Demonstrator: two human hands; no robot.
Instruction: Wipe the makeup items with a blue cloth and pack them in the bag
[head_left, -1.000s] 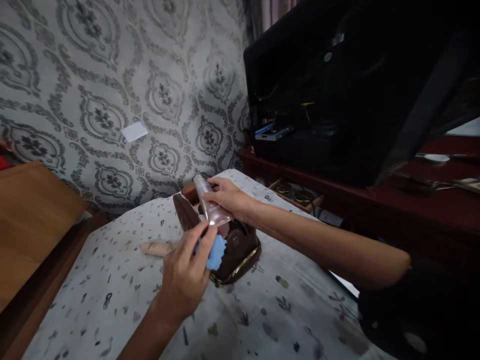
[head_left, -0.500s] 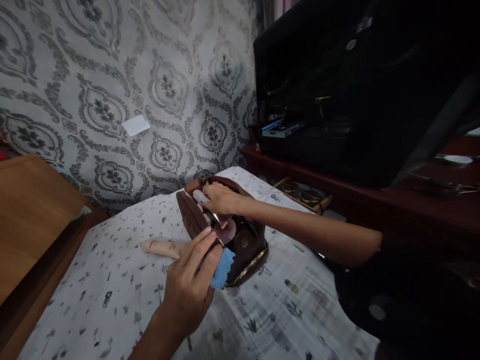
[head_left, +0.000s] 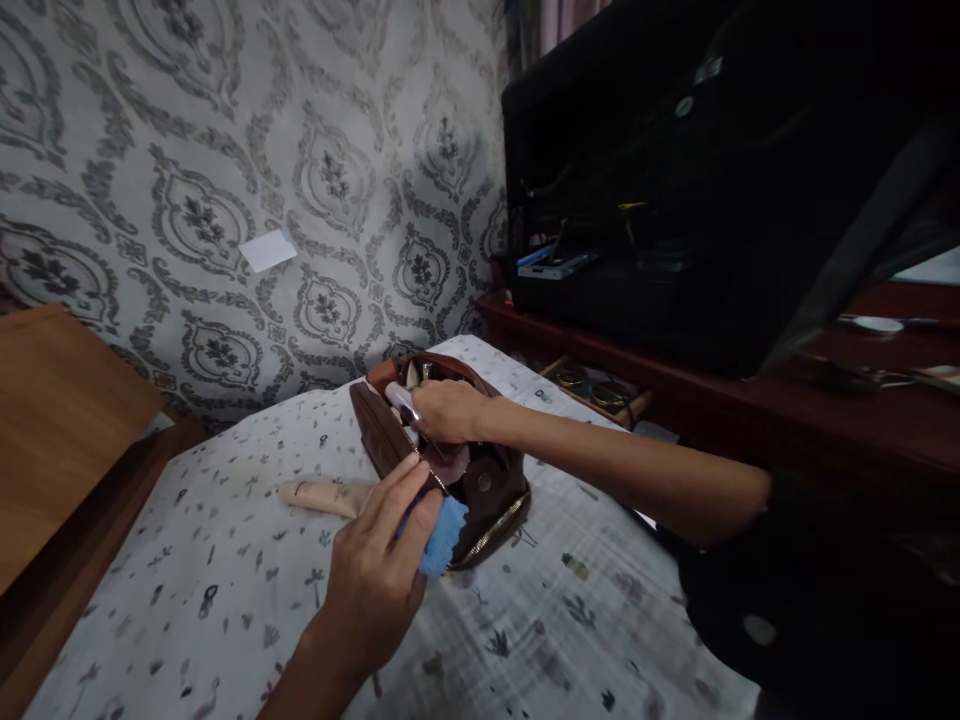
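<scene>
A brown zip bag (head_left: 382, 430) lies unzipped on a bed or table cover, with several small items inside. My left hand (head_left: 382, 560) pinches a blue cloth (head_left: 444, 538) against the bag's near zipper edge. My right hand (head_left: 454, 410) reaches down into the bag from the right, its fingers bent and mostly hidden. Beside those fingers is a whitish tube (head_left: 403, 400); whether they grip it I cannot make out. Below the wrist a pinkish round item (head_left: 450, 465) shows inside. A beige tube (head_left: 319, 497) lies on the cover left of the bag, behind my left hand.
The white patterned cover (head_left: 247, 560) spreads under everything. A large black screen (head_left: 637, 200) stands on a dark red cabinet (head_left: 825, 410) to the right, above an open drawer (head_left: 600, 390) holding small items. At left stands a wooden panel (head_left: 67, 430); behind is patterned wallpaper (head_left: 330, 180).
My right hand has shifted slightly within the bag and turned, its fingers now lower and more hidden. My left hand keeps its place with the blue cloth. The view has moved slightly.
</scene>
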